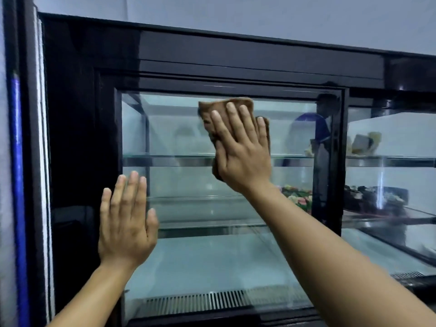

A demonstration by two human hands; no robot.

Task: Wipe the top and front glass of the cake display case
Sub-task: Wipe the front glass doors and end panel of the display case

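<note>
Front glass (188,256) of the cake display case (236,55) fills the centre of the frame, upright and facing the person. Nearest, at lower left, the left hand (127,223) lies flat toward the pane, fingers straight and close together, thumb out to the side. It looks to be bracing there and holds nothing. Higher, just right of centre, the right hand (243,156) presses a brown cloth (207,112) flat against the upper part of the pane. Its fingers are straight and slightly spread, with cloth showing above and left of them. The cloth looks soft, limp and light, so it probably needs the whole palm over it or it may bunch. The pane looks stiff, slick and breakable: it wants even pressure, not a grip. Behind it are glass shelves (169,160), with cakes (298,197) at right.
</note>
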